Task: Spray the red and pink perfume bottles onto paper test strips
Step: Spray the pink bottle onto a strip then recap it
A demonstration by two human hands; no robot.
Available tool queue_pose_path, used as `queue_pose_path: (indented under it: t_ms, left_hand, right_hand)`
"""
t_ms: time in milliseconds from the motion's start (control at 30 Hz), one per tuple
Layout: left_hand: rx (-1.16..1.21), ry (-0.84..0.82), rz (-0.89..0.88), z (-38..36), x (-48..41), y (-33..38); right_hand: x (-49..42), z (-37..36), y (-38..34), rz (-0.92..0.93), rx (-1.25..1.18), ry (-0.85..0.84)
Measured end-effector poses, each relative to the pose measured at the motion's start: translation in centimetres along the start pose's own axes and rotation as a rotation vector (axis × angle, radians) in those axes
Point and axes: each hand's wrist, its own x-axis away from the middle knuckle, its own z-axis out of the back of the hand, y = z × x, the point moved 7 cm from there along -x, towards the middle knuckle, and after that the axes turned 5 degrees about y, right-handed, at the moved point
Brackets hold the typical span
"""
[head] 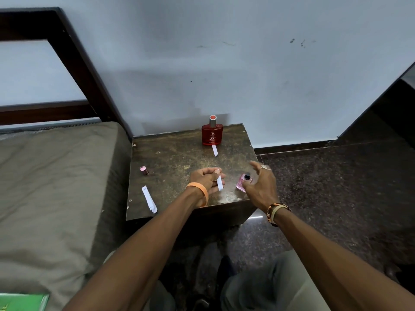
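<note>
Step in hand: pink bottle stage, reach before the spray.

Red bottle [212, 133] upright at far edge of small table [179, 158], cap on. Second strip [215, 150] flat on the table just in front of it, appearing to touch its base. Red half judged complete on that evidence.

Pink bottle [243, 182] near the front right corner of the table, black nozzle bare. Pink cap [144, 170] well apart, at the left side.

Left hand [205, 179] low over table centre, fingers curled, thumb pinching a paper strip [219, 184] with its free end towards the pink bottle.

Right hand [261, 185] beside and partly over the pink bottle, fingers spread and apart, nothing gripped. Contact with the glass not possible to tell.

Spare strips [149, 199] lying at front left of the table.

Next move judged to need: fingers closed round the bottle, one fingertip on the nozzle, nozzle aimed at the strip's free end, strip held clear of the glass.
</note>
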Motion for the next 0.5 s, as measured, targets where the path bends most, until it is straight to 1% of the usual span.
queue_pose_path:
  t_ms: [133, 200, 267, 333, 433, 500]
  left_hand:
    - [0.027, 0.018, -0.034, 1.7, 1.6, 1.7]
    - [0.039, 0.02, -0.056, 2.4, 2.6, 2.7]
    - [0.051, 0.018, -0.08, 2.9, 3.5, 3.6]
    - [0.067, 0.018, -0.103, 3.6, 4.7, 4.5]
    - [0.082, 0.037, -0.145, 5.0, 6.2, 6.0]
    - [0.086, 0.048, -0.163, 6.1, 7.1, 6.9]
  right_hand:
    - [1.7, 2.1, -3.3, 0.138, 0.051, 0.144]
    - [2.6, 2.6, -5.3, 0.192, 0.022, 0.172]
    - [3.3, 2.1, -7.5, 0.234, -0.033, 0.115]
    - [4.1, 0.9, -9.5, 0.26, -0.067, 0.013]
    - [5.3, -1.1, -12.0, 0.263, -0.151, -0.133]
    - [5.9, -2.0, -13.4, 0.248, -0.209, -0.179]
